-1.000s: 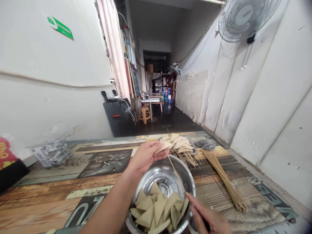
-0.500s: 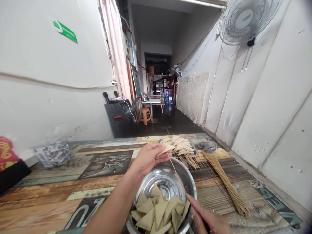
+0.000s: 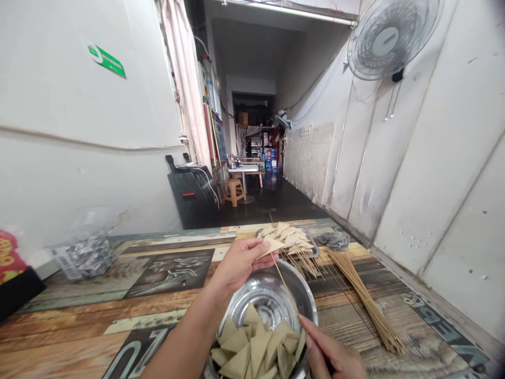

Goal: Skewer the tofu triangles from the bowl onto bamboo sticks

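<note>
Across the lower frame spreads the patterned worktop [image 3: 79, 310], and here at bottom centre sits the steel bowl [image 3: 305, 295], folded pieces [image 3: 258, 347] heaped in its near half. Just beyond its far rim lies the tray [image 3: 315, 248], loaded with skewered triangles [image 3: 292, 235], their sticks poking out toward lower right. Right of the bowl, the stick bundle [image 3: 366, 300] slants down toward the right edge; a crumpled grey clump [image 3: 334, 240] lies beside the tray.

Now the hands! The left hand [image 3: 244, 263] is up above the bowl's far rim, thumb and fingers pinched on one triangle. The right hand [image 3: 331, 350], low right of centre, is closed in a fingertip grip around the lower end of a thin stick [image 3: 286, 287]. That stick is the line to watch: it runs from lower right to upper left over the bowl, straight up to the held triangle [image 3: 273, 246], meeting its lower edge. How deep it goes, I can't tell. Nothing visible blocks that line; the tray sits close behind.
</note>
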A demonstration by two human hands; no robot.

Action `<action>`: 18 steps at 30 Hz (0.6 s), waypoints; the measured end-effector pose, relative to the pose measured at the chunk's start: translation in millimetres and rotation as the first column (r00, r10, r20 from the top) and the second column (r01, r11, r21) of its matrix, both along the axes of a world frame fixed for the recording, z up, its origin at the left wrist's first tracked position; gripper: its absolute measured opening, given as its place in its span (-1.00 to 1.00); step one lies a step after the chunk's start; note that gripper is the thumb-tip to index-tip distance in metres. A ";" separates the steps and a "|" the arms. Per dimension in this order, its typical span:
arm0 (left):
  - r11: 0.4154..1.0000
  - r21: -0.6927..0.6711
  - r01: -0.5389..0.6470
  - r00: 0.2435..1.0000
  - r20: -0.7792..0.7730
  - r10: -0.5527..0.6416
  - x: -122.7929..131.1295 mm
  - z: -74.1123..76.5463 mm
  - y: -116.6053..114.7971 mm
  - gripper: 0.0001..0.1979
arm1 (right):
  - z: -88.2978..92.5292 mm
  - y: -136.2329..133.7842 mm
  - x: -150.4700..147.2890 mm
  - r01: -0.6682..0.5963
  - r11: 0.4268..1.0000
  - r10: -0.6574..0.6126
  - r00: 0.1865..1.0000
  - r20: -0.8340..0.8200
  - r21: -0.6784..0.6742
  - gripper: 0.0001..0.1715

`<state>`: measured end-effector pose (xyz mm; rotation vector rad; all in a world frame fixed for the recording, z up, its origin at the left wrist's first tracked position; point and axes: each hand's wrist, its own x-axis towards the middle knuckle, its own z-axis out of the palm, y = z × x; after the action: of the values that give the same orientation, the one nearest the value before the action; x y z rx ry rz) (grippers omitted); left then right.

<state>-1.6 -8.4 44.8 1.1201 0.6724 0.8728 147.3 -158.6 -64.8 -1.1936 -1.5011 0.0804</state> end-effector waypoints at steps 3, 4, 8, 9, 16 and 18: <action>1.000 0.004 0.016 1.000 -0.001 -0.016 1.0 0.1 -0.5 -0.79 | 0.8 2.8 -2.5 -0.014 1.000 0.014 1.000 -0.020 -0.017 -0.68; 1.000 -0.005 0.015 1.000 0.010 -0.015 1.4 0.2 -0.5 -0.79 | 0.4 4.0 -3.6 -0.015 1.000 0.014 1.000 -0.023 -0.018 -0.67; 0.998 -0.056 -0.020 0.998 0.054 0.023 3.4 -0.4 -0.5 -0.79 | -5.7 8.8 -6.1 -0.009 0.999 0.010 1.000 -0.013 0.034 -0.66; 0.998 -0.056 -0.030 0.998 0.059 0.034 4.0 -0.9 -0.4 -0.78 | -7.9 9.7 -6.3 -0.013 0.999 0.013 1.000 -0.009 0.051 -0.66; 0.992 -0.108 -0.065 0.993 0.087 0.074 5.8 -2.7 0.5 -0.82 | -19.3 13.7 -9.0 0.055 0.995 -0.061 0.996 0.064 0.083 -0.64; 0.990 -0.122 -0.068 0.992 0.096 0.080 6.0 -2.3 0.4 -0.82 | -20.9 15.0 -10.9 0.079 0.993 -0.086 0.993 0.079 0.088 -0.63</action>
<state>4.4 -7.9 42.5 0.9442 0.6770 0.9340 136.4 -143.6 -85.7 -1.2015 -1.5098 -0.0888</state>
